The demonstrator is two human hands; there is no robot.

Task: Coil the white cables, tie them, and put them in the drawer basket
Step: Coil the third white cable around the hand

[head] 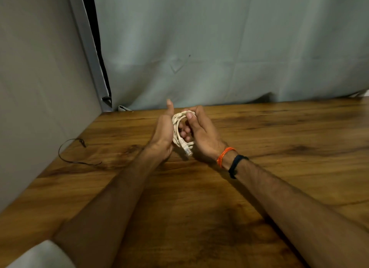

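Note:
A white network cable (177, 128) is wound into a small coil and held upright between my two hands above the wooden table (259, 148). Its clear plug (187, 151) hangs from the bottom of the coil. My left hand (162, 136) holds the coil's left side, thumb pointing up, its fingers hidden behind the coil. My right hand (201, 134) grips the coil's right side, with thumb and forefinger pinching the top loops. No drawer basket is in view.
A thin black tie (73, 154) lies in a loose curve on the table near its left edge. A grey wall panel (40, 88) stands on the left and a pale curtain (219, 48) hangs behind the table's far edge.

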